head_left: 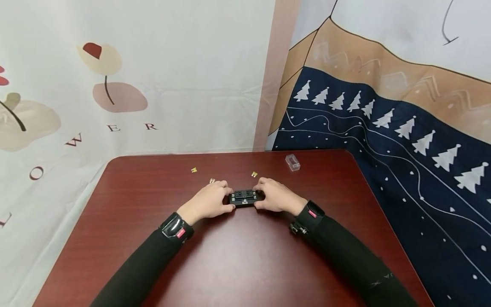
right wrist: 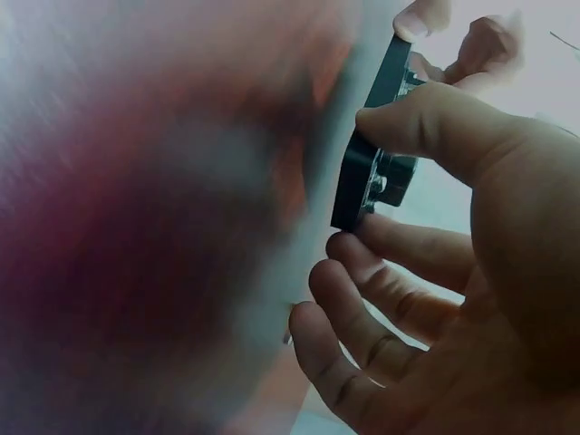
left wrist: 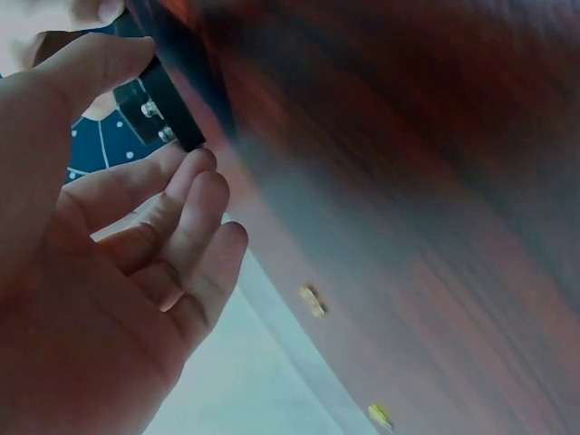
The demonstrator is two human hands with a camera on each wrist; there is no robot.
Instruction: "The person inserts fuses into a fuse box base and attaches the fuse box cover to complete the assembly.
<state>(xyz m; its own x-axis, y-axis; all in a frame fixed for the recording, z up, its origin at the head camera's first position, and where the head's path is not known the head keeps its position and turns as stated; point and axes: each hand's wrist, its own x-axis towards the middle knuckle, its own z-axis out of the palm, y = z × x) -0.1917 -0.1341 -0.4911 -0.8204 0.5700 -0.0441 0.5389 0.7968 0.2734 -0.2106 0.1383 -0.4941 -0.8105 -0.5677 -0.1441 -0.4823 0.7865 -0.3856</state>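
Observation:
A small black rectangular block (head_left: 244,197) with silver screw terminals sits between the two hands near the middle of the table. At its left end, the left hand (head_left: 210,200) pinches it, thumb on the near side and fingers on the far side. The right hand (head_left: 279,196) grips the opposite end in the same way. In the left wrist view, the thumb lies along the edge of the block (left wrist: 172,100), and the other fingers are loosely bent. The right wrist view shows the block (right wrist: 355,181) between thumb and fingertips, its screws facing the palm side.
Small yellow two-pronged pieces lie beyond the hands: one at the left (head_left: 194,169), one partly behind the left hand (head_left: 212,181), another near the right hand (head_left: 254,174). A clear plastic box (head_left: 293,162) stands at the back right of the reddish-brown table (head_left: 238,260). Printed curtains hang behind.

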